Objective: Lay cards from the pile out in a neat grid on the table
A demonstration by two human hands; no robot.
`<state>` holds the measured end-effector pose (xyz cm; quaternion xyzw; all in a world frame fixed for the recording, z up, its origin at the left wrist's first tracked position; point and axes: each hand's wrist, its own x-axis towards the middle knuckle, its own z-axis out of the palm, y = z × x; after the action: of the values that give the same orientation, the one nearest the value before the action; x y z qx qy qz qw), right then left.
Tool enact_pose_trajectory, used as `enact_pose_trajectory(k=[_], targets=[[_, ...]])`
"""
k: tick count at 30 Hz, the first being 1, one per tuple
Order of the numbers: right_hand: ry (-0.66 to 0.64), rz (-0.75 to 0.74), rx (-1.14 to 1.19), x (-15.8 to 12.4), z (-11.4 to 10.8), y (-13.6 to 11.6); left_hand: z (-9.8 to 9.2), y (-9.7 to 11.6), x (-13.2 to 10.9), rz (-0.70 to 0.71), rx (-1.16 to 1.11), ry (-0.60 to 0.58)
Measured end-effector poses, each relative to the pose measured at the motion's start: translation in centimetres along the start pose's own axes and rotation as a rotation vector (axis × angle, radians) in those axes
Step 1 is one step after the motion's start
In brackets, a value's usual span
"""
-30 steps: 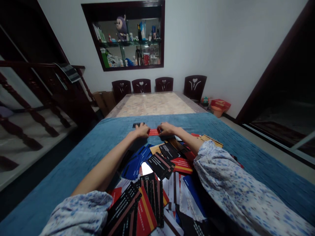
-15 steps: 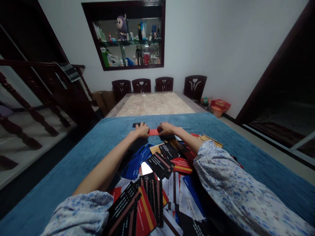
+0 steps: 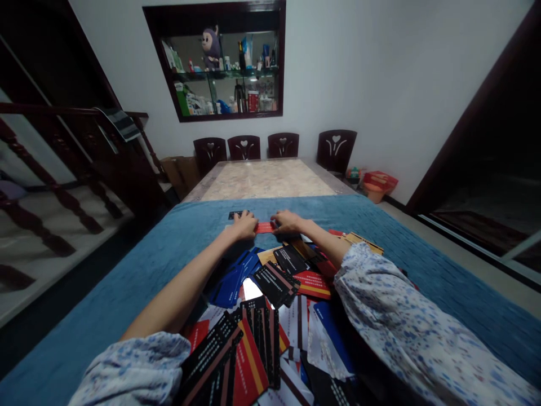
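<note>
The red card (image 3: 265, 227) is seen between the left grip (image 3: 245, 226) and the right grip (image 3: 285, 222), above the blue cloth (image 3: 164, 254) spread over part of the surface (image 3: 262, 177). Its ends are covered by curled fingers; whether it is pinched or merely pressed cannot be told. It is probably best steadied evenly from both ends, with light pressure, so that it is not bent or skewed. The black card (image 3: 235, 215) by the left fingertips should be left undisturbed, and the loose card pile (image 3: 274, 285) not brushed by the forearms.
</note>
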<state>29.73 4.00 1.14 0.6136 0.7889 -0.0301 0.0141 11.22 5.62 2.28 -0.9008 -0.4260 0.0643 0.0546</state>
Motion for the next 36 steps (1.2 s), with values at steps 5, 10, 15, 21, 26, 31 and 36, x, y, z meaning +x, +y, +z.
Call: enact_pose_trajectory(k=[5, 10, 15, 21, 26, 31, 36], targets=[[0.008, 0.022, -0.016, -0.5, 0.0, -0.2, 0.0, 0.2, -0.4, 0.025, 0.017, 0.038], [0.017, 0.023, -0.024, -1.3, -0.3, -0.1, 0.1, 0.1, -0.6, 0.027, 0.001, 0.055], [0.034, 0.008, -0.034, -2.3, -0.7, -0.1, 0.5, 0.0, -0.7, 0.039, -0.028, 0.087], [0.072, -0.015, -0.053, -3.7, -0.9, -0.2, 0.7, 0.2, -1.1, 0.046, -0.042, 0.11], [0.099, -0.042, -0.04, -4.9, -0.9, -0.2, 0.4, 0.6, -1.8, 0.042, -0.037, 0.132], [0.119, -0.058, -0.026, -5.9, -0.7, -0.1, -0.1, 1.3, -2.7, 0.041, -0.038, 0.138], [0.146, -0.082, -0.012, -7.1, -0.9, -0.4, -0.1, 1.7, -3.7, 0.047, -0.021, 0.134]])
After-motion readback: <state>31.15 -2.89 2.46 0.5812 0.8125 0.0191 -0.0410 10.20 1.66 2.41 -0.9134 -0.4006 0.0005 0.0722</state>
